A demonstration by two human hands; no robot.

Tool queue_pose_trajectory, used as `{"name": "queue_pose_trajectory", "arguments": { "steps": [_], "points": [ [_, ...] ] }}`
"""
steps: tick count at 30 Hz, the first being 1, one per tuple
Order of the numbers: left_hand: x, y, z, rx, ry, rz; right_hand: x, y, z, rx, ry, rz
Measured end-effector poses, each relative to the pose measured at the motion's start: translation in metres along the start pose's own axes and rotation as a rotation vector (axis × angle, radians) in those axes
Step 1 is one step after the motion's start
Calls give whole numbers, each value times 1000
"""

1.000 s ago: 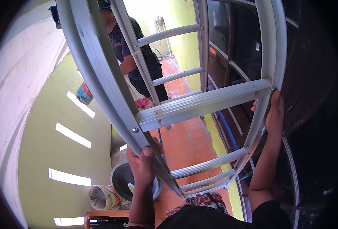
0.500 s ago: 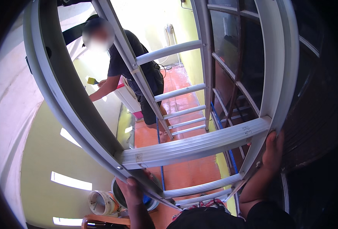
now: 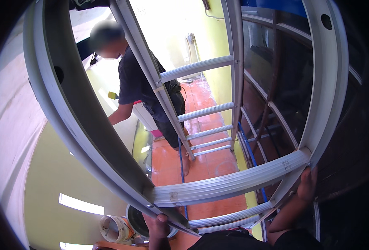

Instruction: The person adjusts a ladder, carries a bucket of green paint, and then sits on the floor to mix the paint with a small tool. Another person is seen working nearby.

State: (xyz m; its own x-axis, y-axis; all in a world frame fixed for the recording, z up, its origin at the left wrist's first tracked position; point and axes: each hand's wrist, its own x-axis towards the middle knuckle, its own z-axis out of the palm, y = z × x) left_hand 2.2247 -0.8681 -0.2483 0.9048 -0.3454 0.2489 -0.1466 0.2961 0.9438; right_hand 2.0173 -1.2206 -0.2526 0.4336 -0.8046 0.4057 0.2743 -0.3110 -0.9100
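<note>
At the bottom edge, the wearer's black-clothed body [image 3: 230, 241] shows between two bare forearms. The left hand [image 3: 157, 225] is closed on the left side rail of a large silver aluminium stepladder [image 3: 230, 179], thumb lying on the front face. The right hand [image 3: 307, 185] holds the right rail just below the end of the broad ridged rung, its fingers partly hidden. The ladder fills the middle of the view, its near rails bowed by the lens, its narrower rear frame seen through them. To the left, beyond the left hand, a stained white bucket with an orange patch [image 3: 118, 233] stands beside a round dark-grey tub [image 3: 135, 218]. Behind is an orange-red tiled floor [image 3: 217, 166]. Farther off, seen past the ladder's left rails, a co-worker in dark shirt and shorts [image 3: 136, 79] leans forward, an arm reaching left; a yellow-headed brush [image 3: 112, 95] shows near that arm. A yellow-green wall [image 3: 67, 166] with bright light strips curves along the left; dark-framed glass panes [image 3: 257, 46] line the right.
</note>
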Motion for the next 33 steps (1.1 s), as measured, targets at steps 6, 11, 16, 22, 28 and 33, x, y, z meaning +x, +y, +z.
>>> {"name": "queue_pose_trajectory", "arguments": {
  "steps": [6,11,16,22,28,33],
  "points": [
    [1,-3,-3,-37,-57,13,-6,14,2,42,81,77],
    [6,-3,-9,-115,-177,-47,-2,-14,15,35,14,71],
    [7,-4,-9,-269,-269,-71,1,-22,20,35,-5,27],
    [2,-12,-14,-276,-224,-175,0,0,14,52,30,11],
    [-4,-17,-23,-264,-217,-221,-3,-1,4,22,36,-24],
    [-6,-22,-24,-306,-203,-201,-4,15,-1,0,18,-39]
  ]
}}
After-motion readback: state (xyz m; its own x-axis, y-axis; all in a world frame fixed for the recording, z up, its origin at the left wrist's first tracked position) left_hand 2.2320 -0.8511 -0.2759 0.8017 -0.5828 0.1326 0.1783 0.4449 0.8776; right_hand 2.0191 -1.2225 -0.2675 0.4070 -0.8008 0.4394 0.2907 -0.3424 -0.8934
